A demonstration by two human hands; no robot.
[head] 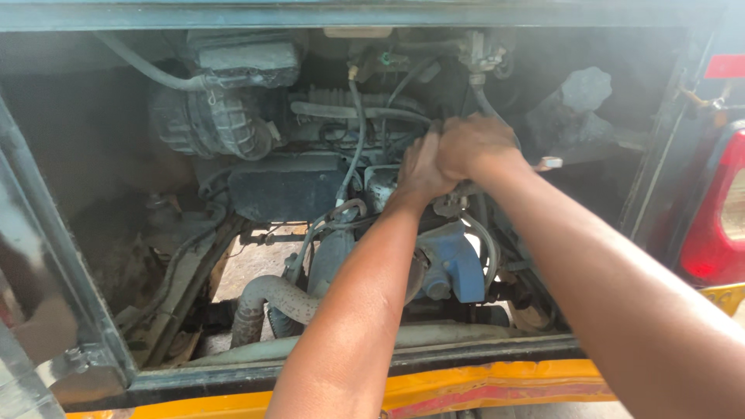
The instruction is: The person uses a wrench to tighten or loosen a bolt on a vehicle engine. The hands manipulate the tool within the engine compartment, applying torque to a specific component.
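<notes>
Both hands meet deep in the engine bay (pixel 93 310) of a yellow-bodied small vehicle, at about one o'clock from the bay's middle. Left hand (pixel 419 172) lies flat, fingers pressed forward against some fitting behind it; right hand (pixel 475 146) is curled in a loose fist over the top of the left, knuckles up. What the fingers close on is hidden, so whether either hand pinches anything I cannot tell. A pale tool tip (pixel 549 163) pokes out at three o'clock of the right wrist, perhaps a spanner end. Black hoses (pixel 358 132) run down at nine o'clock of the hands; a ribbed air-filter housing (pixel 208 124) sits further off at ten o'clock. Below, at six o'clock, a blue cast housing (pixel 456 268), and a corrugated grey pipe (pixel 268 299) at seven o'clock. Judgement: the fitting is likely rigid metal, greasy and dusty, slippery to bare skin; hoses nearby are pliable and should not take load. Firm purchase looks best on the fitting's body.
</notes>
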